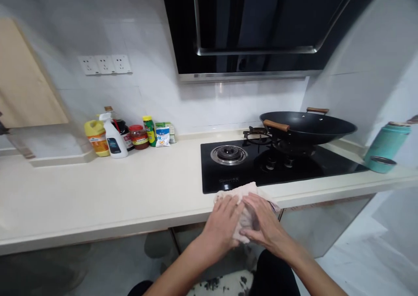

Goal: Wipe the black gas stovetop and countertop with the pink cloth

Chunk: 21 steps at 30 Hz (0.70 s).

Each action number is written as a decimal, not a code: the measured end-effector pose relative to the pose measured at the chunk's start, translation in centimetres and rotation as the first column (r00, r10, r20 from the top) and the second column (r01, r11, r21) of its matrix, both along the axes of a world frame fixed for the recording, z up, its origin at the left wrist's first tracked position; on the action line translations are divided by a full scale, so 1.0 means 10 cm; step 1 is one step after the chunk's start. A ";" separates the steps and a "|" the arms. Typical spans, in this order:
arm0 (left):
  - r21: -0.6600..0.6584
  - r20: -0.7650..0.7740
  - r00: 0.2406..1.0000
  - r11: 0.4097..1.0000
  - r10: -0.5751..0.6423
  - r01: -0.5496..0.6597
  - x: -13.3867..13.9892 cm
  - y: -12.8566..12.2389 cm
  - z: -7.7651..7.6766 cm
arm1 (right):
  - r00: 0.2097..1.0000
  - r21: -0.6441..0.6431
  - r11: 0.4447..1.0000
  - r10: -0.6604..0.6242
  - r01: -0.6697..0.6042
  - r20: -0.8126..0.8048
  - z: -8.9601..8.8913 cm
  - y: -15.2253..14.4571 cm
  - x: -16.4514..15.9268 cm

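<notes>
Your two bare forearms entered from the lower edge of the view and converged toward the centre, the left rising from lower left, the right from lower right. Your left hand (pixel 224 224) lay palm down, its fingers extended forward and held close together, the wrist nearly straight. Your right hand (pixel 264 222) lay beside it, also palm down, angled inward so that its fingertips (pixel 244 231) pointed toward the left hand and nearly met it. Both hands were flattened, pressing downward rather than curled into a fist; neither thumb was clearly visible.
</notes>
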State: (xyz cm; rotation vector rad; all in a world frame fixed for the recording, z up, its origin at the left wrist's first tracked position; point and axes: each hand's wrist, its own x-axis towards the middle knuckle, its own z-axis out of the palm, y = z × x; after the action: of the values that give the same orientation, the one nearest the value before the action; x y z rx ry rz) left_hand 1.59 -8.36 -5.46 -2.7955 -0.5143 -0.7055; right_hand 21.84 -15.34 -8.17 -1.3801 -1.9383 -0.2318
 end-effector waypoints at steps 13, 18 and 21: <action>-0.282 0.391 0.773 0.864 0.500 -0.416 -1.44 1.06 0.32 | 0.938 0.363 0.888 -0.334 0.282 0.088 -0.34 0.70 -1.35; -0.331 0.270 0.773 0.809 0.575 -0.486 -1.42 1.04 0.33 | 0.937 0.525 0.824 -0.323 0.211 0.131 -0.33 0.72 -1.10; -0.383 0.198 0.755 0.759 0.625 -0.527 -1.42 1.01 0.39 | 0.947 0.553 0.817 -0.287 0.163 0.144 -0.31 0.65 -0.68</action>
State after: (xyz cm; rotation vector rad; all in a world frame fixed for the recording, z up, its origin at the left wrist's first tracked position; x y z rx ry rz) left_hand -12.63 1.72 -1.52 -2.5170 -1.6054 -0.9813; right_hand 15.06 -8.87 -11.22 -1.2287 -1.6828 -1.0068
